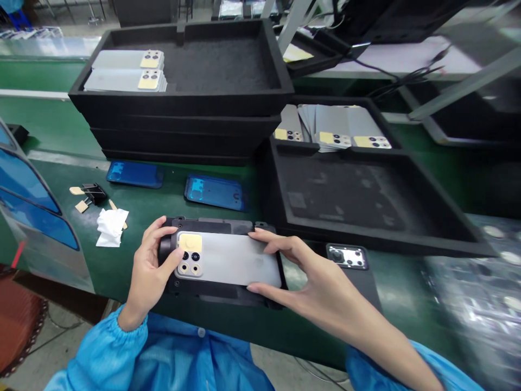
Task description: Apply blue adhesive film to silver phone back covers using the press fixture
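A pale grey phone back cover [232, 258] lies face up in a black fixture [228, 293], its camera block and yellow patch at the left end. My left hand [152, 263] closes round the fixture's left end, with the thumb resting on the camera block. From the right, my right hand [301, 271] spans the cover's width, fingertips on the far long edge and thumb on the near one. Beyond the fixture lie two blue-filmed phone panels [215, 191] [134, 174] on the green bench. What sits under the cover is hidden.
Stacked black trays [183, 106] stand behind, the top one with pale covers [122, 70]. Another black tray [358, 190] is at right, with more covers [366, 122] behind it. A crumpled tissue [111, 225] and a binder clip [94, 193] lie left. A small camera-cutout plate [347, 256] is at right.
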Demonstrator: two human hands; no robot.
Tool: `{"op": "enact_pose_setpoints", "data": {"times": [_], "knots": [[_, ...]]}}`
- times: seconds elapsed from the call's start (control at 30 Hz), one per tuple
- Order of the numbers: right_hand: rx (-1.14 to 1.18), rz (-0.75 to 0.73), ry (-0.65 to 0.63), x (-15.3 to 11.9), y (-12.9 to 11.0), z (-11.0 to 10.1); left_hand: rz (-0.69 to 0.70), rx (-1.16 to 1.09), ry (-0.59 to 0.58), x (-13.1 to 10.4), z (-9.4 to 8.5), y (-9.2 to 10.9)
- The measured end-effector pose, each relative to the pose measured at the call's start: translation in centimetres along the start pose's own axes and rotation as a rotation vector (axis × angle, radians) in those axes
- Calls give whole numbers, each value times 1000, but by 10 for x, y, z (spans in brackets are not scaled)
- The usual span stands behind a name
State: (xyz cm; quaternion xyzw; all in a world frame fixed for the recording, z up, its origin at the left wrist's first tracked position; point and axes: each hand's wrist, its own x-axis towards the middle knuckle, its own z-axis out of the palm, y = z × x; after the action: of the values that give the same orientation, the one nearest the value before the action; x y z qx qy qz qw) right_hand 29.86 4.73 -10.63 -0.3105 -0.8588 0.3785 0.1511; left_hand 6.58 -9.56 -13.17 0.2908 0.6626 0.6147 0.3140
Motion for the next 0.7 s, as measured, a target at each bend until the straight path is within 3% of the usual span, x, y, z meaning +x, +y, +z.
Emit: {"op": "enact_pose_setpoints", "data": {"times": [0.5, 0.7], "knots": [[-22, -3, -29, 1, -1, -1, 12, 45, -45, 1, -2, -2], [-55, -15, -18, 1, 7, 9, -1, 116, -82, -1, -4, 0]]}}
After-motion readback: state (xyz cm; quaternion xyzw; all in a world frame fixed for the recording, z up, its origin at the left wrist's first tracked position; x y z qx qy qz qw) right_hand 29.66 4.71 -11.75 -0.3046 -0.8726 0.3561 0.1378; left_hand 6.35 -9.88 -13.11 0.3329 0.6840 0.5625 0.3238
